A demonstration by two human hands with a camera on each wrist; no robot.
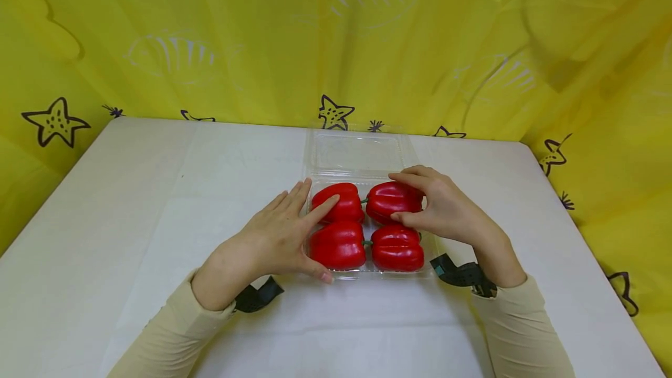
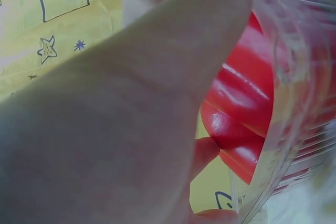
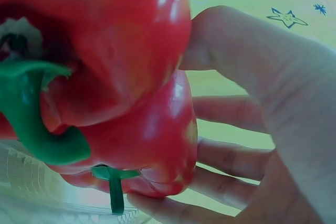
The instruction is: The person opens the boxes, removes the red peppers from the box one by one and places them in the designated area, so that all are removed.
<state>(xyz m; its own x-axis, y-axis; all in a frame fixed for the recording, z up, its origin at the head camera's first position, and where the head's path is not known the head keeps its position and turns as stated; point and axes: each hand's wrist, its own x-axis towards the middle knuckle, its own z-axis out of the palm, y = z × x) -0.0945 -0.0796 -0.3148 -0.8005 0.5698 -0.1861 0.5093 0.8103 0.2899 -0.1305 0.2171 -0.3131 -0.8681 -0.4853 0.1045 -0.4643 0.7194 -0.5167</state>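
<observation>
A clear plastic box (image 1: 362, 276) holds several red bell peppers in two rows. My right hand (image 1: 443, 206) grips the far right pepper (image 1: 392, 200), thumb on its near side and fingers round its far side. In the right wrist view, the fingers reach along the gripped pepper (image 3: 170, 124), behind another pepper (image 3: 131, 40) with a green stem. My left hand (image 1: 275, 235) is spread over the box's left side. Its index finger touches the far left pepper (image 1: 346, 204), and its thumb lies by the near left pepper (image 1: 341, 248). The near right pepper (image 1: 397, 251) is untouched.
The box's clear lid (image 1: 359, 153) lies folded back behind it, towards the far table edge. A white cloth covers the table (image 1: 220, 191). Yellow patterned curtains (image 1: 262, 45) rise at the back and sides. A dark strap (image 1: 462, 273) hangs at the right wrist.
</observation>
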